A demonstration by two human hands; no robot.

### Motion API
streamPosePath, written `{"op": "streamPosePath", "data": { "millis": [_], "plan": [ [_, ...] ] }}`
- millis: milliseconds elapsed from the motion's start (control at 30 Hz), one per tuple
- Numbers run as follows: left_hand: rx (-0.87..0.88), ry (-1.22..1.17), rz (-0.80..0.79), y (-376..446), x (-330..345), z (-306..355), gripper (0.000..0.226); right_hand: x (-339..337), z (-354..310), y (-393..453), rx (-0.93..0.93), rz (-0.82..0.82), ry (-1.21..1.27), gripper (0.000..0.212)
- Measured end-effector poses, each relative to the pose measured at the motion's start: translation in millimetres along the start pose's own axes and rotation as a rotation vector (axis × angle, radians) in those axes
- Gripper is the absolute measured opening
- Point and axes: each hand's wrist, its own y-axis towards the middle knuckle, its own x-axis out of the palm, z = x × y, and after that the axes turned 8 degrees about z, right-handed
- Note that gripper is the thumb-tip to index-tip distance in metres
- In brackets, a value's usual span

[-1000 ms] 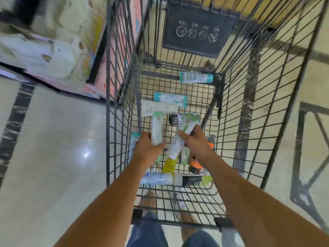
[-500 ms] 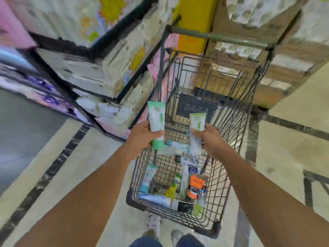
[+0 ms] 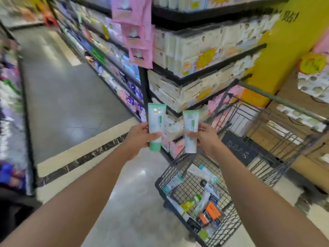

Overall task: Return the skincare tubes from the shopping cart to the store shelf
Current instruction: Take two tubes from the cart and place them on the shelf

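My left hand (image 3: 138, 136) grips a white tube with a green cap (image 3: 156, 125), held upright with the cap down. My right hand (image 3: 204, 138) grips a second white and green tube (image 3: 190, 129), also upright. Both tubes are raised in front of the corner of a store shelf (image 3: 204, 75), to the left of and above the shopping cart (image 3: 178, 157). Several more skincare tubes (image 3: 204, 205) lie on the cart's wire floor at the lower right.
Shelves packed with boxed goods stand ahead, with pink packets (image 3: 137, 29) hanging at the corner. An aisle (image 3: 67, 90) with a grey floor runs away to the left between two shelf rows. A yellow pillar (image 3: 284, 47) and cardboard boxes (image 3: 302, 118) stand behind the cart.
Both hands lifted the two tubes out of the cart and raised them. My view swung up and left from the cart floor toward the shelf corner and aisle.
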Motion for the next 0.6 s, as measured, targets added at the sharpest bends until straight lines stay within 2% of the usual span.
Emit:
{"op": "streamPosePath", "data": {
  "millis": [67, 133, 233, 367, 533, 600],
  "plan": [
    [0.012, -0.017, 0.045, -13, -32, 5, 0.038, 29, -21, -7, -0.058, -0.057, -0.031, 0.044],
    [0.052, -0.048, 0.212, -54, -104, 11, 0.038, 100, -42, -35, -0.106, -0.181, -0.060, 0.043],
    [0.061, -0.045, 0.294, -74, -139, 15, 0.033, 137, -55, -44, -0.159, -0.211, -0.061, 0.041],
    [0.079, -0.092, 0.484, -148, -248, 7, 0.051, 243, -62, -108, -0.280, -0.376, -0.112, 0.033],
    [0.124, -0.163, 0.660, -259, -367, -12, 0.047, 364, -50, -204, -0.334, -0.555, -0.171, 0.035],
    [0.136, -0.174, 0.730, -309, -411, -27, 0.054, 410, -38, -248, -0.327, -0.621, -0.176, 0.033]
  ]
}}
